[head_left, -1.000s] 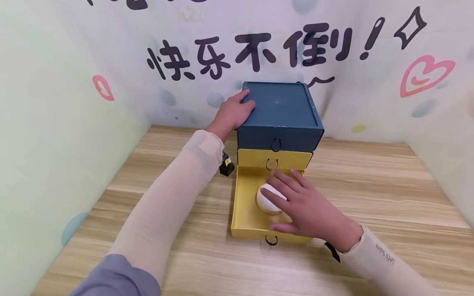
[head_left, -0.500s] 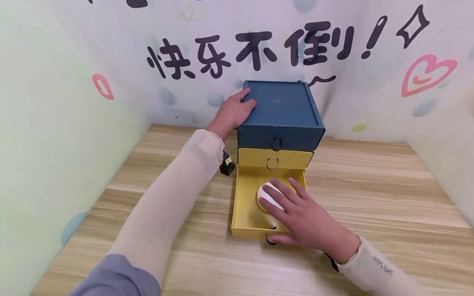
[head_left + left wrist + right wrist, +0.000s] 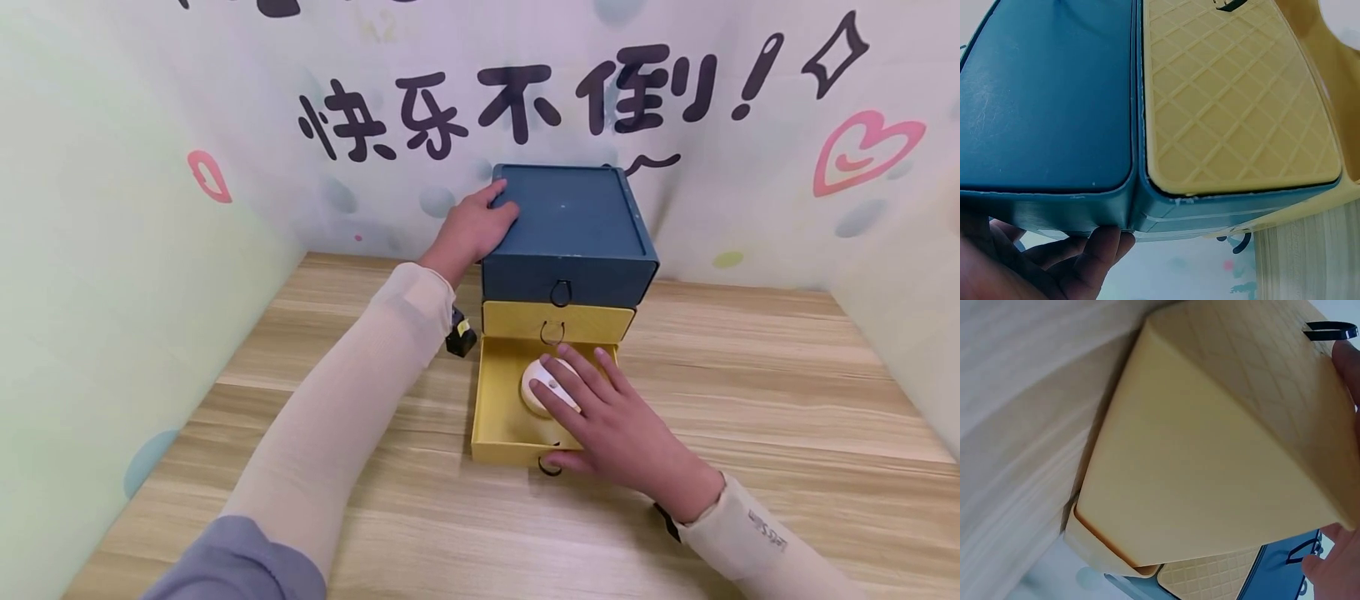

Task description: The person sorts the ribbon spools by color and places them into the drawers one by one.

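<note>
A small chest of drawers [image 3: 573,208] has a blue top drawer [image 3: 600,282] and yellow drawers under it. My left hand [image 3: 477,225] rests over its top left edge; in the left wrist view some fingers [image 3: 1102,250] touch its side. The bottom yellow drawer [image 3: 498,452] is pulled partway out, holding a white round object [image 3: 536,388] with a cream rim. My right hand [image 3: 615,433] lies over that drawer's front right, fingers spread above the round object. In the right wrist view its thumb [image 3: 1346,362] presses the front panel [image 3: 1254,369] beside the black loop handle [image 3: 1332,330].
The middle yellow drawer [image 3: 517,321] is closed. A wood-grain table [image 3: 750,367] bears the chest, and a printed cloth wall [image 3: 420,192] stands close behind. A black wrist camera [image 3: 461,335] is under my left wrist.
The bottom drawer has slid a little inward. My right thumb has come down onto its front, and the round object has tilted or shifted slightly under the fingers. My left hand stays in place.
</note>
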`<state>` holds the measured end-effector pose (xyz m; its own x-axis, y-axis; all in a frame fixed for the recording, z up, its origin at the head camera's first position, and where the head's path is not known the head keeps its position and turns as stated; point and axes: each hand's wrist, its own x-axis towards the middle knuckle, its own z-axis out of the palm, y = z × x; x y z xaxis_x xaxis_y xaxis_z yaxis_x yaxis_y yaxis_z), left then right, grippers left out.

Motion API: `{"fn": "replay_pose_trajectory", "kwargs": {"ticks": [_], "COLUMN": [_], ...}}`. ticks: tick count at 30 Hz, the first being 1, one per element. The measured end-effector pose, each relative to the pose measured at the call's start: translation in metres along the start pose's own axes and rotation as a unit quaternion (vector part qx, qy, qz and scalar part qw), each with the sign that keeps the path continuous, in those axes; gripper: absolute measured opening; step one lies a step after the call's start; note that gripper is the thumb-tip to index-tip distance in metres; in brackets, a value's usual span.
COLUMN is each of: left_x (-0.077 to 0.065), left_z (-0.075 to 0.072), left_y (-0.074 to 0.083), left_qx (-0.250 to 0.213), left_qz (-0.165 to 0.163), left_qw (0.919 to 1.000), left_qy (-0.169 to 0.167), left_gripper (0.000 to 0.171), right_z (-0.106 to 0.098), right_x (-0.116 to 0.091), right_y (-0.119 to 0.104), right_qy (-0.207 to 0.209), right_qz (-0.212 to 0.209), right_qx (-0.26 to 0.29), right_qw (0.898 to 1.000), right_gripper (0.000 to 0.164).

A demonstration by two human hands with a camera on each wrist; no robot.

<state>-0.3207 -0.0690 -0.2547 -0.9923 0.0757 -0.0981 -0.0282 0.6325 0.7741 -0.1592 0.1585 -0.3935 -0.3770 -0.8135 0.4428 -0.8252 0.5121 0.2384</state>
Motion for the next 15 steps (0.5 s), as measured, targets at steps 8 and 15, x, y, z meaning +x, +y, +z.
{"fn": "replay_pose_trajectory", "kwargs": {"ticks": [8,15], "left_x": [-0.001,0.0], "left_z": [0.001,0.0], "left_y": [-0.001,-0.001], "left_qx": [0.0,0.004], "left_qz": [0.005,0.005], "left_qw": [1.0,1.0], "left_qy": [0.003,0.005], "left_gripper": [0.057,0.057], "right_z": [0.005,0.01], "right_x": [0.003,0.008], "right_y": [0.009,0.02], "right_qy": [-0.005,0.006], "right_qz": [0.022,0.041], "right_qx": [-0.019,-0.021], "right_qw": [1.0,0.999], "right_gripper": [0.081,0.081]}}
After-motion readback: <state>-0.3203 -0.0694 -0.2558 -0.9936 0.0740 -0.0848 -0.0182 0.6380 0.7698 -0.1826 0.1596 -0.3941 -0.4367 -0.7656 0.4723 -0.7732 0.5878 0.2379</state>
